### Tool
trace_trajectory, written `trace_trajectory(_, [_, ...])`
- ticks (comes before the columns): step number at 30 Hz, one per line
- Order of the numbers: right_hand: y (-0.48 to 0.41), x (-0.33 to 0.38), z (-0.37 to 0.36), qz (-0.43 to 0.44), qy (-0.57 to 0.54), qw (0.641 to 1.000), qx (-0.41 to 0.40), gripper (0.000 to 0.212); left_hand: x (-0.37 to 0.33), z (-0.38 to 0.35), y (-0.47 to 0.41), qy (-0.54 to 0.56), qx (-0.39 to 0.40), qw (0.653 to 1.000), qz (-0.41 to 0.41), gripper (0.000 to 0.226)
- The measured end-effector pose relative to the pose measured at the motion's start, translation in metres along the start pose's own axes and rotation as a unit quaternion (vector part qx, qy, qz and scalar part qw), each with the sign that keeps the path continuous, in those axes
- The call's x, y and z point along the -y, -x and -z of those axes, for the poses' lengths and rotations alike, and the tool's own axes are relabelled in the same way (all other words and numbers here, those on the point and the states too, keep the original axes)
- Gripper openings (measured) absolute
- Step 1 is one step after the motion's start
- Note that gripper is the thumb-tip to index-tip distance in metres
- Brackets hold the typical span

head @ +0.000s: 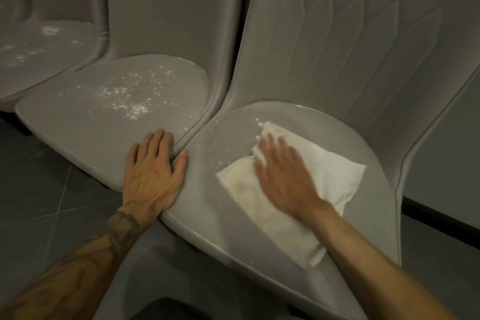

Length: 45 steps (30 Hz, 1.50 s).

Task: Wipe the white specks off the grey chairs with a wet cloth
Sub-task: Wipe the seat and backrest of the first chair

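Grey upholstery fills my view, three chairs side by side with their backs away from me. The left chair (pixel 67 44) carries white specks (pixel 49 30) across its seat. The middle chair (pixel 78 132) has a denser scatter of them near the centre of the seat. Below both lies a dark tiled floor (pixel 39 189). My left hand (pixel 153 171) lies flat on the front right corner of the middle chair, fingers straight and grasping nothing, its thumb reaching over onto the edge of the right chair (pixel 207 221), which touches the middle one there. A few specks dot this seat's left part, just beside the cloth (pixel 335 176). That white cloth is spread over the middle of the right seat, one corner bunched up. My right hand (pixel 283 176), blurred, presses down on it with the fingers laid out flat, not curled round it.
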State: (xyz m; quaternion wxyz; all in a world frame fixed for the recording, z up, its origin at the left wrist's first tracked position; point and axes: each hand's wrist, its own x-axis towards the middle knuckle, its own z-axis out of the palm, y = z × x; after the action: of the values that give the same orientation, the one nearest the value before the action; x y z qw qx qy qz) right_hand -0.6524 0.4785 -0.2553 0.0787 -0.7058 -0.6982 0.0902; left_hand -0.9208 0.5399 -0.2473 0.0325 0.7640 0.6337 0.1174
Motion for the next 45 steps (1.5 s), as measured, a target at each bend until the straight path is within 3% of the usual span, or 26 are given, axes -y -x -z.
trace_trajectory(3, [0.01, -0.006, 0.002, 0.041, -0.006, 0.999, 0.01, 0.063, 0.001, -0.002, -0.002, -0.004, -0.004, 1.0, -0.001, 0.08])
trace_trajectory(9, [-0.043, -0.041, 0.024, -0.144, 0.011, 0.99, -0.004, 0.061, 0.004, -0.003, -0.004, -0.001, 0.004, 1.0, -0.007, 0.08])
trace_trajectory(15, [-0.024, -0.008, 0.005, 0.04, -0.008, 0.999, 0.02, 0.064, 0.003, -0.003, -0.003, 0.001, 0.009, 1.0, -0.006, 0.08])
trace_trajectory(19, [-0.043, -0.053, 0.02, -0.048, 0.033, 0.998, -0.002, 0.059, 0.003, -0.002, -0.002, 0.008, -0.002, 1.0, -0.006, 0.078])
trace_trajectory(22, [-0.072, -0.034, 0.024, -0.122, 0.021, 0.992, -0.015, 0.057, 0.003, -0.002, -0.002, 0.01, 0.005, 1.0, -0.003, 0.075])
trace_trajectory(26, [-0.06, 0.033, -0.002, 0.061, -0.012, 0.998, 0.009, 0.058, 0.003, -0.001, -0.002, 0.01, 0.007, 1.0, -0.004, 0.075])
trace_trajectory(28, [-0.046, 0.03, -0.001, 0.1, -0.035, 0.994, 0.019, 0.062, 0.004, 0.0, -0.002, 0.009, 0.01, 1.0, -0.006, 0.077])
trace_trajectory(32, [-0.063, -0.026, 0.015, -0.006, 0.042, 0.999, -0.015, 0.056, 0.003, 0.0, -0.002, 0.007, 0.011, 1.0, -0.003, 0.076])
trace_trajectory(35, [-0.082, -0.014, 0.016, -0.087, 0.015, 0.996, -0.018, 0.057, 0.003, -0.001, -0.002, 0.007, 0.009, 1.0, 0.002, 0.074])
trace_trajectory(40, [-0.056, 0.037, -0.005, 0.127, -0.013, 0.992, 0.019, 0.065, 0.003, -0.001, -0.002, 0.002, 0.014, 1.0, -0.004, 0.073])
trace_trajectory(42, [-0.053, 0.02, 0.003, 0.132, -0.013, 0.991, 0.029, 0.062, 0.003, 0.001, -0.001, 0.002, 0.014, 1.0, -0.001, 0.072])
trace_trajectory(45, [-0.067, -0.017, 0.016, 0.036, 0.03, 0.999, 0.0, 0.057, 0.001, 0.002, 0.0, 0.004, 0.012, 1.0, 0.002, 0.071])
